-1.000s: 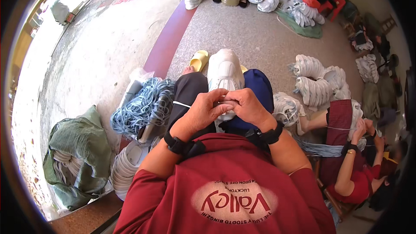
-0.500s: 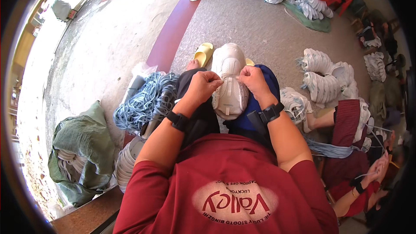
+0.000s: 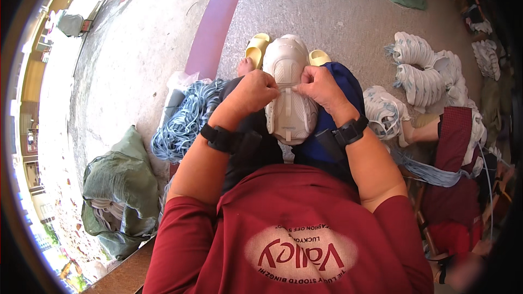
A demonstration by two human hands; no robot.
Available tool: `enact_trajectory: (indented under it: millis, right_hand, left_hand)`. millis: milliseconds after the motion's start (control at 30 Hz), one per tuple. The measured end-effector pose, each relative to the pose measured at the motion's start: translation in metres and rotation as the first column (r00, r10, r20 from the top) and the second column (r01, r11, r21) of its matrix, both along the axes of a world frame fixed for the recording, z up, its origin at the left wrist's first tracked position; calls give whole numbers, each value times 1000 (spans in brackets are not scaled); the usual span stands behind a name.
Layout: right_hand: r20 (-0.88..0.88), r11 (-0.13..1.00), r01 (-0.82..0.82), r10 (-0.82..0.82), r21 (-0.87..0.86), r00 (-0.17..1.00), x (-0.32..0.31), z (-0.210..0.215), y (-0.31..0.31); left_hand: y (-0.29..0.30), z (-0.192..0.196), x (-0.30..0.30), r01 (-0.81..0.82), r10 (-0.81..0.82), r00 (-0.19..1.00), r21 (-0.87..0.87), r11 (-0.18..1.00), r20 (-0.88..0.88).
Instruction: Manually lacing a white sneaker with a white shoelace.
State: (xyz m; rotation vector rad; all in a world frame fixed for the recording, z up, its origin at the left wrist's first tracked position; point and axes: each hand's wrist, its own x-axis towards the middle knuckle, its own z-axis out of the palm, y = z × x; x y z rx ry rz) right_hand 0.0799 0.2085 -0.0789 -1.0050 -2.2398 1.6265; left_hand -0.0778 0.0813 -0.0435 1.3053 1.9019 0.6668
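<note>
Nearest the camera, a person in a red shirt (image 3: pixel 289 239) is sitting with 2 forearms reaching forward, each wearing a black wrist strap. The white shoe (image 3: pixel 289 90) is lying on the person's lap, toe pointing away, resting between a black cloth (image 3: pixel 248 147) on the left and a blue cloth (image 3: pixel 338 103) on the right. The left hand (image 3: pixel 255 91) is closing in a fist against the shoe's left side, and the right hand (image 3: pixel 321 87) is closing against its right side; the 2 hands are sitting close together, almost meeting, each pinching a white lace (image 3: pixel 289 86) that is running across the middle of the shoe.

To the near left, a green sack (image 3: pixel 117 185) is slumping on the floor. Just beyond it, a heap of pale blue laces (image 3: pixel 185 122) is lying beside the left forearm. To the right, another person in dark red clothing (image 3: pixel 455 169) is sitting, with pale blue laces trailing across.

Past the shoe, 2 yellow sandals (image 3: pixel 259 49) are peeking out on the concrete floor (image 3: pixel 338 16). Further right, a cluster of white shoes (image 3: pixel 422 71) is piling up. A dark red stripe (image 3: pixel 215 22) is running away across the floor on the left.
</note>
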Motion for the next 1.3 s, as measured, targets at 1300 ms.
enact_trajectory:
  millis: [1300]
  right_hand:
    - [-224, 966, 69, -12, 248, 975, 16, 10, -28]
  left_hand:
    - [-18, -21, 13, -26, 72, 995, 493, 870, -75]
